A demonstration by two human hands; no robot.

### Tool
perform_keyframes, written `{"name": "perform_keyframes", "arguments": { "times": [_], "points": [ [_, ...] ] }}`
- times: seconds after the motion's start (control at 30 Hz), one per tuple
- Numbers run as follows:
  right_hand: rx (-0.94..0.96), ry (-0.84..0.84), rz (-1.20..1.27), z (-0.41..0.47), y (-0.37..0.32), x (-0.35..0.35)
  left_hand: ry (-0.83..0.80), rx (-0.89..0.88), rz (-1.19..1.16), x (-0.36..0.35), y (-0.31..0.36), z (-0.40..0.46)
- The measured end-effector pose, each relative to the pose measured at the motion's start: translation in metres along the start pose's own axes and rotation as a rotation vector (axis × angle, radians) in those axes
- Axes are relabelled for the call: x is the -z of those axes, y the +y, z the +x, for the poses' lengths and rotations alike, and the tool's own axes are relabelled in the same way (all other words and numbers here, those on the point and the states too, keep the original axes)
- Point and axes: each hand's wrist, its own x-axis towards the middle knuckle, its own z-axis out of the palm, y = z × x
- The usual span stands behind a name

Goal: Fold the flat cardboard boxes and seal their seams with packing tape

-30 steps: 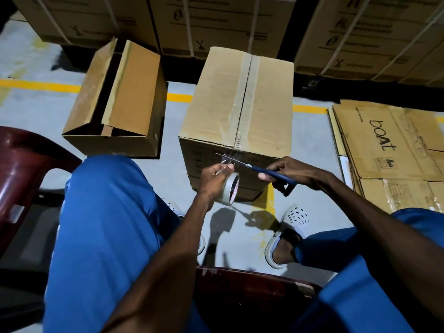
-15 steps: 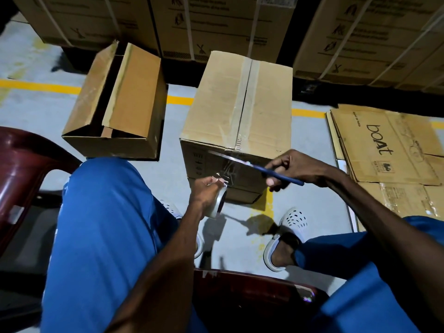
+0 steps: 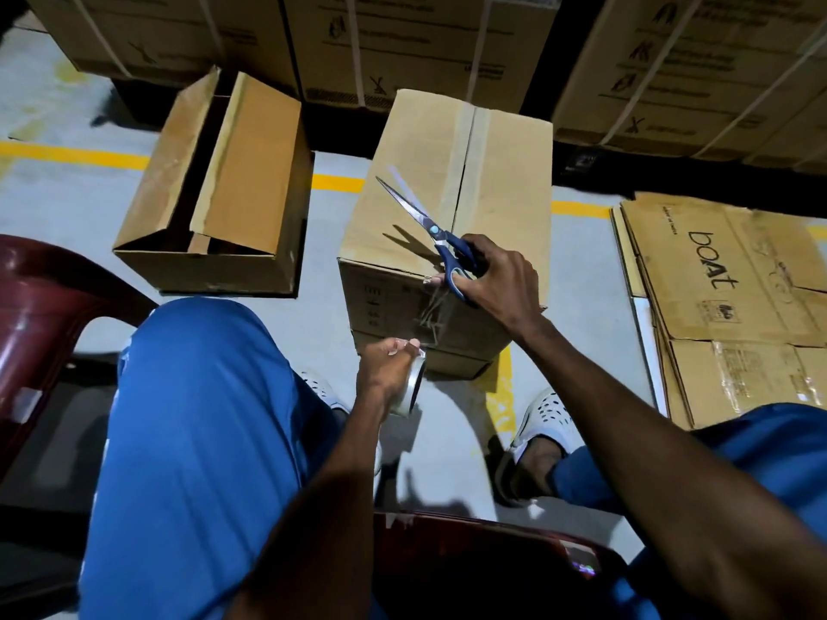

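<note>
Two folded boxes (image 3: 447,194); left hand (image 3: 385,369) grips tape (image 3: 411,389), right hand (image 3: 496,279) scissors (image 3: 425,221)

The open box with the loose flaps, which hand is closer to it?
Left. The left hand, holding the tape roll, sits just right of the open box; the right hand, holding scissors, is farther right, over the taped box.

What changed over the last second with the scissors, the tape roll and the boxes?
The right hand lifted the scissors away from the tape, blades now pointing up and left over the taped box. The left hand lowered the tape roll slightly. Both grips held; the open box and flat cardboard stayed put.
</note>
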Motion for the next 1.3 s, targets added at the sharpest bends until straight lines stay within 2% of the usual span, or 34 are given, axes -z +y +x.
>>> {"name": "perform_keyframes", "arguments": {
  "times": [0.1,0.3,0.57,0.7,0.87,1.0,1.07,1.2,1.3],
  "points": [
    [0.086,0.041,-0.108,-0.003,0.003,-0.004,-0.016,0.017,-0.017,-0.004,0.002,-0.001],
    [0.262,-0.012,-0.251,0.000,0.010,-0.006,-0.044,0.030,-0.036,-0.007,0.004,-0.004],
    [0.263,-0.038,-0.295,0.000,0.007,0.000,-0.028,0.058,-0.017,-0.006,0.002,-0.003],
    [0.300,-0.106,-0.368,-0.007,-0.002,0.001,-0.024,0.074,-0.021,-0.007,0.005,-0.004],
    [0.355,-0.027,-0.481,-0.011,-0.001,-0.004,-0.042,0.024,0.058,0.002,0.019,-0.014],
    [0.393,-0.042,-0.483,-0.012,-0.003,-0.003,-0.144,-0.141,0.240,0.013,0.054,-0.034],
    [0.306,-0.090,-0.361,-0.009,-0.006,0.004,-0.203,-0.243,0.313,0.021,0.073,-0.049],
    [-0.064,-0.123,0.079,0.002,-0.017,0.034,-0.278,-0.388,0.396,0.040,0.097,-0.080],
    [-0.329,-0.235,0.437,-0.002,-0.028,0.065,-0.381,-0.428,0.409,0.047,0.102,-0.094]
  ]
}}
